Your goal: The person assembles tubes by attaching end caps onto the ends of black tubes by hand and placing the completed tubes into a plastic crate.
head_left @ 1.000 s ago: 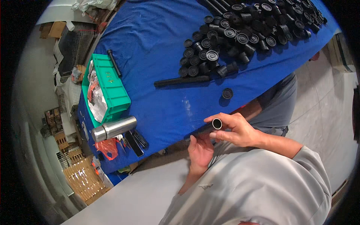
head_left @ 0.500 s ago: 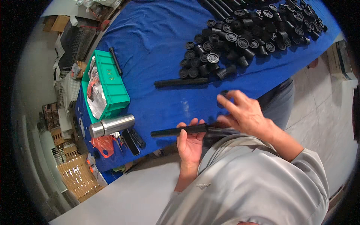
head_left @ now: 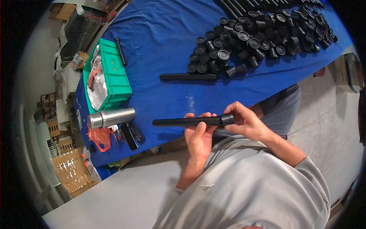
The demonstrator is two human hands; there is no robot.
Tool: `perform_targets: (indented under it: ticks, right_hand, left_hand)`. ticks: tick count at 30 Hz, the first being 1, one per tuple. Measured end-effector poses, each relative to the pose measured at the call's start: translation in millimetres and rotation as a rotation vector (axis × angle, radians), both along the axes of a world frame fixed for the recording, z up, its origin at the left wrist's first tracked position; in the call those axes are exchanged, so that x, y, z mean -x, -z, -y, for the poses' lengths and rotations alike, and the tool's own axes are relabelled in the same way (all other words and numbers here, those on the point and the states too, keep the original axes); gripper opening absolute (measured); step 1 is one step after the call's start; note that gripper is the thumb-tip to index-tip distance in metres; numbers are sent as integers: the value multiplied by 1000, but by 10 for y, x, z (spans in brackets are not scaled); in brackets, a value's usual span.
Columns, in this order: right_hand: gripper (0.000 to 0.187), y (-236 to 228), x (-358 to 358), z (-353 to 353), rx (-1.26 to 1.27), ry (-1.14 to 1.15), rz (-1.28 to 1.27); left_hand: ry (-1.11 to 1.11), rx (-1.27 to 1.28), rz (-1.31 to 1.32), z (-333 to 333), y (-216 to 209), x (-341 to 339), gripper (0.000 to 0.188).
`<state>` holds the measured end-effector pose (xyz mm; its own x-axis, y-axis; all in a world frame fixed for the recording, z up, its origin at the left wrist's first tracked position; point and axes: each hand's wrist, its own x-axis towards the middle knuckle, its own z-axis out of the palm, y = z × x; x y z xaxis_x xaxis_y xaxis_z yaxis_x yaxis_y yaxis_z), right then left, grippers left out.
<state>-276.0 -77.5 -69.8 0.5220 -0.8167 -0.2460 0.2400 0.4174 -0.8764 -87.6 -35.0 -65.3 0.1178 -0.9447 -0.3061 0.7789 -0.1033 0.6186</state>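
My left hand (head_left: 199, 138) is closed around a black tube (head_left: 177, 122) held level above the near edge of the blue-covered table. At the tube's right end sits a round black cap (head_left: 227, 119). The fingers of my right hand (head_left: 247, 121) pinch this cap against the tube; whether it is seated on the tube or only touching, I cannot tell. Beyond my hands a second black tube (head_left: 188, 77) lies on the cloth. Next to it spreads a large heap of black caps (head_left: 254, 43) with ringed round faces.
On the left stand a green crate (head_left: 117, 72) with plastic wrapping inside and a steel flask (head_left: 114, 117). A phone (head_left: 129, 136) and a red plastic bag (head_left: 99, 138) lie below them. More black tubes (head_left: 229, 8) are lined up at the far edge of the blue cloth (head_left: 148, 45).
My right hand has come down and left to the tube's right end, bringing a black cap against it. My left hand still holds the tube. The view has shifted slightly.
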Motion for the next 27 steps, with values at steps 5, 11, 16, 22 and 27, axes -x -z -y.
perform_targets:
  ticks: [5,11,16,22,27]
  right_hand:
    - [39,4,-77,-85,-62,46,112]
    - [38,-44,-54,-79,380,69,-216]
    - [38,-191,-31,-47,529,53,-363]
    - [37,-92,-37,-99,475,62,-368]
    - [37,-118,-34,-54,505,38,-404]
  left_hand:
    - [5,23,61,6,-70,48,44]
    - [15,73,89,-8,-101,59,42]
    - [-2,81,127,-33,-72,101,41]
    - [0,-31,39,-68,0,121,41]
    - [-28,-18,106,-30,-18,159,38]
